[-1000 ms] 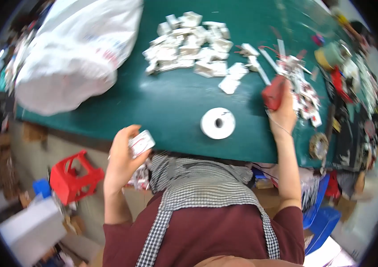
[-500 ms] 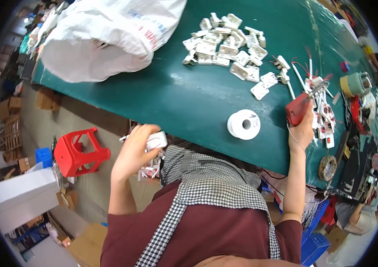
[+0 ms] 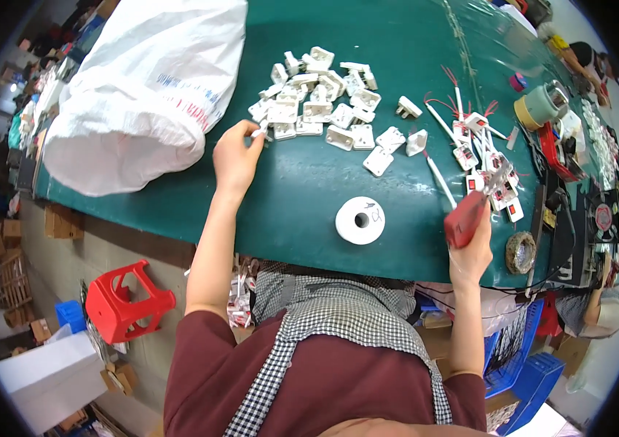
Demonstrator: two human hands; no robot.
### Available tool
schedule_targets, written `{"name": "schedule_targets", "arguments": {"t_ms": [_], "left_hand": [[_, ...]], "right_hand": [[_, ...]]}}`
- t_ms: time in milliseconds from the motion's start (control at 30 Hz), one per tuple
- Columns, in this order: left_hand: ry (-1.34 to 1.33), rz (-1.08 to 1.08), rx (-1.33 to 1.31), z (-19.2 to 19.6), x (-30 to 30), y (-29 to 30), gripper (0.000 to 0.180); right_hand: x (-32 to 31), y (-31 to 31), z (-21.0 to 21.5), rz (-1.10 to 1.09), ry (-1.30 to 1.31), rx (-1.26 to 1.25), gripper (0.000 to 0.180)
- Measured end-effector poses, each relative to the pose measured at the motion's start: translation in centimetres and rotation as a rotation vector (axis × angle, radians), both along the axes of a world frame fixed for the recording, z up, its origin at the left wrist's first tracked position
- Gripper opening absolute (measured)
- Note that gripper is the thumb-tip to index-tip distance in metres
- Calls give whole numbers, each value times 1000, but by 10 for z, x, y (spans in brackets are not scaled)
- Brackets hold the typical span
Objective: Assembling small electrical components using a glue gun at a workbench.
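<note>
My left hand (image 3: 237, 162) reaches the near left edge of a pile of white plastic plug housings (image 3: 317, 112). Its thumb and fingers pinch a small white plug housing (image 3: 263, 132), mostly covered by the fingers. On the right, my right hand (image 3: 472, 255) is wrapped round a red-handled tool with a metal front end (image 3: 464, 220); its exact kind is unclear. The metal end lies over a cluster of white parts with red switches (image 3: 513, 210), white cables and thin red wires. One white cable (image 3: 441, 182) lies left of the tool.
A white spool (image 3: 347, 231) stands near the green table's (image 3: 288, 218) front edge. At left lies a large white woven sack (image 3: 131, 138), mouth toward me. A brown ring-shaped object (image 3: 520, 252) and a green cylindrical device (image 3: 535, 111) are at right. A red stool (image 3: 116, 309) stands on the floor.
My left hand has moved from beyond the table's front edge, where it held a white piece, up to the pile. The right hand still grips the red-handled tool. The view has shifted.
</note>
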State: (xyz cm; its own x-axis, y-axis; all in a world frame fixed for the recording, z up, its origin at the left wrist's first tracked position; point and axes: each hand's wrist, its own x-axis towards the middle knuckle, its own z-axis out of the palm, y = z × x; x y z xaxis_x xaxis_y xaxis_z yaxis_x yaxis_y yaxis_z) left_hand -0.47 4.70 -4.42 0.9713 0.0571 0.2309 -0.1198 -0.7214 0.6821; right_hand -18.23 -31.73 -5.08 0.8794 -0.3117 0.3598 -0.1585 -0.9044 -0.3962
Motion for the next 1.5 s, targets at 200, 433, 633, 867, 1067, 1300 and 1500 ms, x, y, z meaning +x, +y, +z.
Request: {"name": "schedule_targets", "arguments": {"t_ms": [200, 433, 633, 867, 1067, 1300, 1500], "left_hand": [[-312, -762, -283, 43, -71, -63, 21], [-543, -950, 53, 18, -69, -66, 21], [-561, -898, -79, 8, -80, -66, 20], [-581, -916, 44, 2, -77, -64, 14], [-603, -1031, 180, 16, -75, -62, 13], [-377, -991, 196, 39, -85, -65, 28], [-378, -918, 461, 40, -115, -72, 46]], "right_hand": [[-57, 8, -15, -76, -341, 298, 89], [-64, 1, 2, -43, -385, 414, 94], [-67, 1, 7, -54, -435, 432, 94], [-66, 7, 19, -15, -453, 474, 95], [-70, 12, 24, -14, -484, 525, 98], [-72, 17, 28, 30, -581, 562, 102], [-56, 13, 20, 413, -439, 483, 109]]}}
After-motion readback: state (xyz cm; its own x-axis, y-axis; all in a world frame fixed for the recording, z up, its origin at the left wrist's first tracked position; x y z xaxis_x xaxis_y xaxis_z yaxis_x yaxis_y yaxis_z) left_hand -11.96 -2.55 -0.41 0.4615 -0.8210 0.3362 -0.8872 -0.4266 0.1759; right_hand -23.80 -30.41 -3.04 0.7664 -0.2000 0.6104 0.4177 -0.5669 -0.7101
